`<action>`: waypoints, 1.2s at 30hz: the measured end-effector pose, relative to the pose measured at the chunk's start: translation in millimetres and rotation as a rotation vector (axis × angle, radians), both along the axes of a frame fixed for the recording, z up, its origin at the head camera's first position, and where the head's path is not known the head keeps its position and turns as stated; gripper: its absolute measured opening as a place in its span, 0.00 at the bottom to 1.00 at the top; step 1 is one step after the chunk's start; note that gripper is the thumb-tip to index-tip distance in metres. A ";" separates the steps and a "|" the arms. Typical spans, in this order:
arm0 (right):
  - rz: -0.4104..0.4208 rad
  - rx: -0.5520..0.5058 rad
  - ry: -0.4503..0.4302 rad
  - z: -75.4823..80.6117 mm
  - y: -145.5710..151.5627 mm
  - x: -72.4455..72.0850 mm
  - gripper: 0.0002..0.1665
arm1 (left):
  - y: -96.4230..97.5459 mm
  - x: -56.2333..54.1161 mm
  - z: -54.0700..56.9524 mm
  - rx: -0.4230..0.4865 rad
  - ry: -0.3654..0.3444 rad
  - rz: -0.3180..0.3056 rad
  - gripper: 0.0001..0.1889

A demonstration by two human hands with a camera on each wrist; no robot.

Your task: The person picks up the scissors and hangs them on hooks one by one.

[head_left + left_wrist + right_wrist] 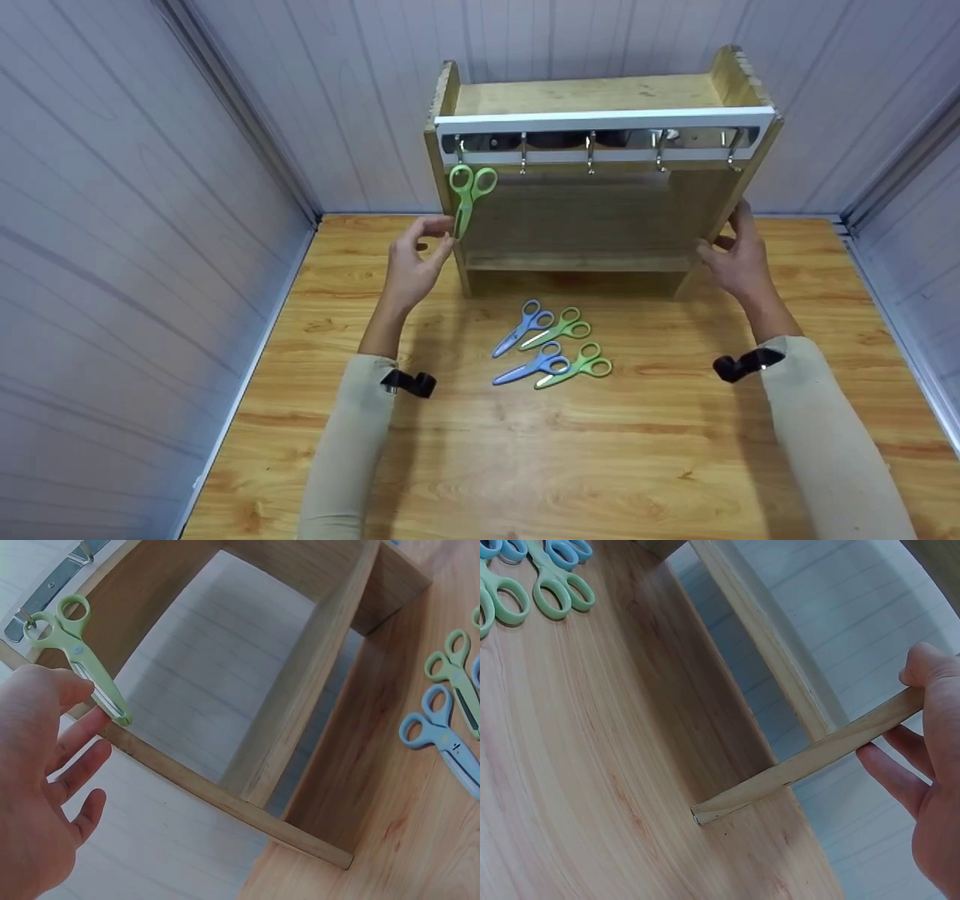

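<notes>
Green scissors (465, 201) hang with the blades down at the leftmost hook (460, 148) of the rack; in the left wrist view one finger ring is over that hook. My left hand (412, 262) pinches the blade end between thumb and finger. On the right, my right hand (739, 259) grips the side panel (810, 754) of the wooden shelf (585, 264), thumb in front and fingers behind. Before the shelf lie two blue scissors (523, 328) and two green scissors (581, 366) close together on the table.
Across the shelf's upper front runs a white-edged rack (600, 120) with several metal hooks. The shelf stands on a wood-grain table (525, 465) near the back wall (375, 97). Panelled walls also bound the left and right sides.
</notes>
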State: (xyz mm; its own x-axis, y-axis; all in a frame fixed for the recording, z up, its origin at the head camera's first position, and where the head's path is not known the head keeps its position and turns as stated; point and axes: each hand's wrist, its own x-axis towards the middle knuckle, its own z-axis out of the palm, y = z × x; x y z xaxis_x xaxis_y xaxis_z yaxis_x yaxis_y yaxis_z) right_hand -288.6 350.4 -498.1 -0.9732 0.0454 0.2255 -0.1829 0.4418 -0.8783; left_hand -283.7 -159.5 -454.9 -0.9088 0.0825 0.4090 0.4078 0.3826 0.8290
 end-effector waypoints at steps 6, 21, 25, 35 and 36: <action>-0.014 0.021 0.021 -1.1 -0.6 -1.0 0.55 | 0.1 0.5 -1.2 0.001 -0.024 -0.011 0.17; -0.015 -0.002 0.029 -2.5 -0.7 0.1 0.53 | -2.8 5.2 -14.4 -0.002 -0.054 -0.014 0.16; -0.011 -0.008 0.015 -2.7 0.6 1.8 0.54 | -1.8 5.1 -19.1 -0.010 -0.052 -0.016 0.16; -0.009 -0.020 0.029 -3.0 2.0 1.2 0.54 | 0.7 7.3 -34.0 -0.044 -0.068 -0.010 0.14; -0.009 -0.020 0.029 -2.7 2.1 1.2 0.54 | 1.1 7.5 -35.4 -0.044 -0.068 -0.010 0.14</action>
State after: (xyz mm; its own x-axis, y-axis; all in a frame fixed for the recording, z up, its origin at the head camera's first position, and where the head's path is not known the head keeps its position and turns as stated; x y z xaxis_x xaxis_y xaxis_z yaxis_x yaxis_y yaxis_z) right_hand -287.4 352.5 -500.8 -0.9657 0.0591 0.2528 -0.2046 0.4259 -0.8813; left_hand -276.1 -158.4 -490.4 -0.9334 0.1081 0.3421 0.3551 0.4159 0.8372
